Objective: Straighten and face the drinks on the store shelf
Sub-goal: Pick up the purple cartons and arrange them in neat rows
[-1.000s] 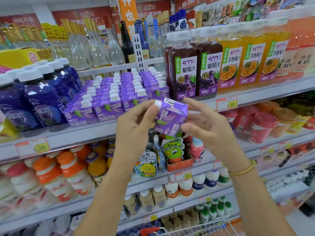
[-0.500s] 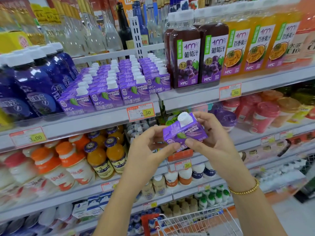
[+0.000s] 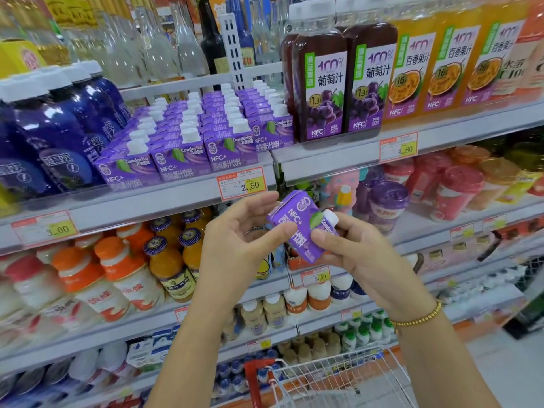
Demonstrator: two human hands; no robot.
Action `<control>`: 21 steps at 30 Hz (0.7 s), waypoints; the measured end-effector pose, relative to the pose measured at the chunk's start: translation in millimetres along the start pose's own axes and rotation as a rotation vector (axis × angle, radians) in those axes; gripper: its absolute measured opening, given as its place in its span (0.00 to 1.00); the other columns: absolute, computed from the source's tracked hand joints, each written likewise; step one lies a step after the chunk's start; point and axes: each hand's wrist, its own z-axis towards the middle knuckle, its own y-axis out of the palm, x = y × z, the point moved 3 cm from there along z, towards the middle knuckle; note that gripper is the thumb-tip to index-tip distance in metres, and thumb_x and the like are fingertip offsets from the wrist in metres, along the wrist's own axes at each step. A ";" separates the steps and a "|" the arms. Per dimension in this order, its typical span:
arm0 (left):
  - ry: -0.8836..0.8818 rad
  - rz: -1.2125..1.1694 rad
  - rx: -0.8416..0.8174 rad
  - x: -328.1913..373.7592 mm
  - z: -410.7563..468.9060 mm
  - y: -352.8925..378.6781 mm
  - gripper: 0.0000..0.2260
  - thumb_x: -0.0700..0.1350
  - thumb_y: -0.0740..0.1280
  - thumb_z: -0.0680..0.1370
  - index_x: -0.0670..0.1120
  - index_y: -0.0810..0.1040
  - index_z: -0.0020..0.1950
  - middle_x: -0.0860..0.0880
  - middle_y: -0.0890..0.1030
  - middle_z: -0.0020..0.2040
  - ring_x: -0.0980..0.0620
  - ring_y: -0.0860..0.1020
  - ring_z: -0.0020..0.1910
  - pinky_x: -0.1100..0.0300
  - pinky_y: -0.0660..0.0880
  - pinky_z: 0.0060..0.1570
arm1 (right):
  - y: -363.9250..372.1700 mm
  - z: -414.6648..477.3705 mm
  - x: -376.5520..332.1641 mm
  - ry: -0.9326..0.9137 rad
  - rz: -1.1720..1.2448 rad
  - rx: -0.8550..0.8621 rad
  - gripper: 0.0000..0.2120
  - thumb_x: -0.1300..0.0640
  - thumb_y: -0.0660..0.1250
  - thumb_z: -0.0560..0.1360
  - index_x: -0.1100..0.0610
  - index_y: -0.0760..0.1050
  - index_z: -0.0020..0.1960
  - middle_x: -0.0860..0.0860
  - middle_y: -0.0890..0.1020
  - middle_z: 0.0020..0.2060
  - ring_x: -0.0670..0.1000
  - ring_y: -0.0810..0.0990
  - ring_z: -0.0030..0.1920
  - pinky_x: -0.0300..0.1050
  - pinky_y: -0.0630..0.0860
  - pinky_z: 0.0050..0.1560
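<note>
A small purple juice carton (image 3: 301, 225) with a white cap is held in front of the shelves, tilted so its cap points right. My left hand (image 3: 235, 245) pinches its left side with thumb and fingers. My right hand (image 3: 359, 254) grips its lower right end, thumb on the printed face. On the shelf above stand rows of the same purple cartons (image 3: 188, 136), fronts facing out, with a gap in the front row at the right, ahead of the set-back carton (image 3: 272, 131).
Dark grape juice bottles (image 3: 338, 81) and orange passion fruit bottles (image 3: 435, 66) stand right of the cartons, blue bottles (image 3: 59, 128) to the left. Lower shelves hold small yoghurt and juice bottles. A wire shopping cart (image 3: 338, 375) sits below my arms.
Both hands lowered the carton from shelf height to below the shelf edge and turned it, so its cap now points right instead of up.
</note>
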 end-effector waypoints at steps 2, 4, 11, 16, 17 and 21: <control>0.009 0.010 -0.002 1.5 0.6 -2.7 0.19 0.46 0.73 0.66 0.51 0.79 0.56 0.53 0.84 0.49 0.54 0.81 0.52 0.64 0.78 0.45 | 0.4 0.6 0.0 -0.007 -0.081 -0.009 0.19 0.56 0.70 0.69 0.62 0.76 0.58 0.58 0.83 0.51 0.56 0.82 0.51 0.54 0.79 0.55; 0.020 0.012 -0.008 2.6 1.8 -4.4 0.19 0.45 0.73 0.66 0.50 0.79 0.56 0.53 0.84 0.50 0.55 0.81 0.53 0.65 0.77 0.46 | 0.5 0.6 -4.3 -0.087 -0.157 0.035 0.17 0.55 0.72 0.66 0.58 0.78 0.54 0.55 0.84 0.47 0.56 0.83 0.50 0.52 0.80 0.52; -0.297 -0.094 -0.064 -7.1 6.8 -2.7 0.10 0.39 0.62 0.79 0.43 0.78 0.59 0.47 0.86 0.42 0.51 0.84 0.39 0.65 0.79 0.35 | -3.8 1.0 -8.0 -0.704 -0.740 0.428 0.17 0.66 0.75 0.68 0.56 0.75 0.53 0.49 0.80 0.54 0.45 0.78 0.55 0.32 0.75 0.52; -0.460 -0.219 -0.153 -12.2 10.5 8.1 0.13 0.51 0.64 0.75 0.43 0.78 0.51 0.47 0.84 0.37 0.51 0.82 0.33 0.64 0.79 0.33 | -3.8 1.0 -4.0 -1.031 -1.111 0.439 0.19 0.75 0.71 0.68 0.60 0.74 0.54 0.60 0.77 0.57 0.51 0.74 0.59 0.29 0.69 0.60; -0.450 -0.195 -0.167 -13.9 10.7 10.7 0.15 0.53 0.66 0.71 0.43 0.78 0.49 0.47 0.83 0.37 0.52 0.82 0.33 0.65 0.79 0.34 | -3.8 1.2 -4.0 -1.044 -1.117 0.418 0.18 0.75 0.71 0.68 0.60 0.75 0.54 0.60 0.76 0.58 0.51 0.74 0.59 0.31 0.70 0.60; -0.309 -0.065 -0.111 -17.7 13.9 9.7 0.17 0.49 0.72 0.67 0.48 0.77 0.54 0.49 0.84 0.47 0.54 0.83 0.44 0.65 0.79 0.41 | -7.9 6.7 -2.2 -0.822 -0.825 0.268 0.27 0.78 0.63 0.71 0.52 0.71 0.61 0.52 0.71 0.63 0.49 0.71 0.65 0.40 0.76 0.58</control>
